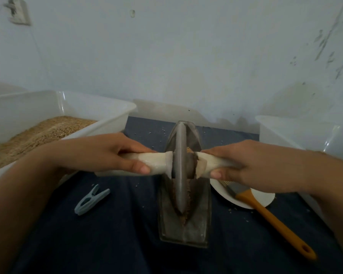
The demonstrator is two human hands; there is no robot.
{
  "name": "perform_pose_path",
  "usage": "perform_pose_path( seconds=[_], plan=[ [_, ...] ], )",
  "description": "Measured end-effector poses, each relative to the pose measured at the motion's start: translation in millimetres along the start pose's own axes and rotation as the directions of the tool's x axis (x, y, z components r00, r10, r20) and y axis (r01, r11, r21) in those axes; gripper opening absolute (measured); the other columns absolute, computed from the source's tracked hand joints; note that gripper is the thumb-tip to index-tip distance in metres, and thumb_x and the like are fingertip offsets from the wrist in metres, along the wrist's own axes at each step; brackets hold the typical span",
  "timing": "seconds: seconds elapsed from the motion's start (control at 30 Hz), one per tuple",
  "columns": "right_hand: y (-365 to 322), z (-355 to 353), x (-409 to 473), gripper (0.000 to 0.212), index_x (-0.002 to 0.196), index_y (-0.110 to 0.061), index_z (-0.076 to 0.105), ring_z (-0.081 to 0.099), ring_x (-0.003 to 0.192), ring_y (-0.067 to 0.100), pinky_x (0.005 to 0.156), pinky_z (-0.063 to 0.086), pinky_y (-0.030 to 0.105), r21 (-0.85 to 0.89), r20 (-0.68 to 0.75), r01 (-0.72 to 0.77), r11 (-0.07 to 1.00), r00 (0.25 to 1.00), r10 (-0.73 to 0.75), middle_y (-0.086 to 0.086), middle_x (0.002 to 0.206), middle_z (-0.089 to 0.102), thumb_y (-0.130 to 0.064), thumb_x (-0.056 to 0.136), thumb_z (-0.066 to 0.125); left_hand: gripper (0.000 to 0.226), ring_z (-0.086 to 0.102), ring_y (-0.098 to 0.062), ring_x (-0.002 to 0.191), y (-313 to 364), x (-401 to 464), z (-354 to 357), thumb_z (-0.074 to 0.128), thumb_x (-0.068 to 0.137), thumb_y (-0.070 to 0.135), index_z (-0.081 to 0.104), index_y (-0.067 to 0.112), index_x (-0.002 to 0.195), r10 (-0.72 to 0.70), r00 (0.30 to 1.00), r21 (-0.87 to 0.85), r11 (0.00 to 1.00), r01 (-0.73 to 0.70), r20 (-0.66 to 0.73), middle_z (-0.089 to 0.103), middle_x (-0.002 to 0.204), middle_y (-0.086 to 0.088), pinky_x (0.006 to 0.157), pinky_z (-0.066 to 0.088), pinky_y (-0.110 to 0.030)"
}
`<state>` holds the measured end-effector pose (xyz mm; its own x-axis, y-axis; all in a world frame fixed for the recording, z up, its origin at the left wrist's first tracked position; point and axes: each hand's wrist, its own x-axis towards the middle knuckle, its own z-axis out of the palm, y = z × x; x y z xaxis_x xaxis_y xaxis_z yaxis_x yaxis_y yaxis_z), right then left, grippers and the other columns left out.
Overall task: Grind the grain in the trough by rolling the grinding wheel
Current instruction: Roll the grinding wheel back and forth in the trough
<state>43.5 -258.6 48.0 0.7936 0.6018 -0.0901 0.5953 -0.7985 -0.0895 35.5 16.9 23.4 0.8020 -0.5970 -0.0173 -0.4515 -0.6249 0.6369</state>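
Observation:
A grey metal grinding wheel (180, 171) stands on edge in the long boat-shaped metal trough (201, 212) in the middle of the dark blue cloth. Brown crushed grain (188, 196) lies along the groove beside the wheel. A pale wooden axle handle (158, 162) runs through the wheel's hub. My left hand (115, 153) grips the left handle end, thumb underneath. My right hand (244, 165) grips the right handle end the same way.
A white plastic tub (111, 115) holding whole grain stands at the left. Another white tub (297, 133) stands at the right. A paper plate (226, 192) with an orange-handled brush (269, 216) lies right of the trough. A blue clothes peg (91, 199) lies left of it.

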Motion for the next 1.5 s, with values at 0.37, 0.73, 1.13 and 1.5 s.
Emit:
perform_pose_path(
  seconds=[0.37,0.73,1.13,1.5],
  plan=[
    [37.2,45.5,36.8,0.057,0.146,-0.034,0.017,0.043,0.104,0.010,0.081,0.029,0.024,-0.127,-0.374,-0.098,0.987,0.927,0.044,-0.007,0.119,0.049,-0.043,0.095,0.039,0.055,0.052,-0.016,0.108,-22.2,42.0,33.1,0.055,0.089,0.040,0.039,0.030,0.141,0.205,0.820,0.583,0.792,0.182,-0.535,0.058,0.120,0.004,0.088,0.030,-0.025],
    [1.6,-2.0,0.7,0.035,0.124,-0.033,0.048,0.057,0.092,0.014,0.085,0.046,0.036,0.052,0.054,-0.013,0.999,0.999,0.010,-0.002,0.104,0.062,-0.045,0.092,0.046,0.041,0.063,0.001,0.095,-1.2,4.6,2.5,0.059,0.080,0.045,0.060,0.039,0.120,0.037,0.999,0.026,0.999,-0.036,-0.038,0.068,0.104,0.020,0.082,0.045,-0.011],
    [33.8,42.6,37.9,0.058,0.147,-0.034,0.013,0.042,0.110,0.013,0.086,0.029,0.026,-0.178,-0.395,-0.128,0.976,0.918,0.048,-0.006,0.121,0.047,-0.043,0.096,0.038,0.058,0.051,-0.011,0.108,-23.2,41.8,34.9,0.044,0.089,0.051,0.034,0.032,0.143,0.188,0.826,0.585,0.787,0.197,-0.531,0.057,0.119,0.008,0.090,0.030,-0.024],
    [9.4,4.4,7.0,0.036,0.129,-0.037,0.045,0.054,0.089,0.009,0.081,0.045,0.030,0.039,-0.008,-0.037,0.999,0.999,0.037,-0.007,0.102,0.060,-0.042,0.093,0.047,0.048,0.060,0.006,0.094,-0.9,12.2,9.6,0.049,0.071,0.060,0.055,0.050,0.118,0.023,0.980,0.179,0.984,0.012,-0.195,0.067,0.104,0.025,0.078,0.040,-0.006]
  ],
)
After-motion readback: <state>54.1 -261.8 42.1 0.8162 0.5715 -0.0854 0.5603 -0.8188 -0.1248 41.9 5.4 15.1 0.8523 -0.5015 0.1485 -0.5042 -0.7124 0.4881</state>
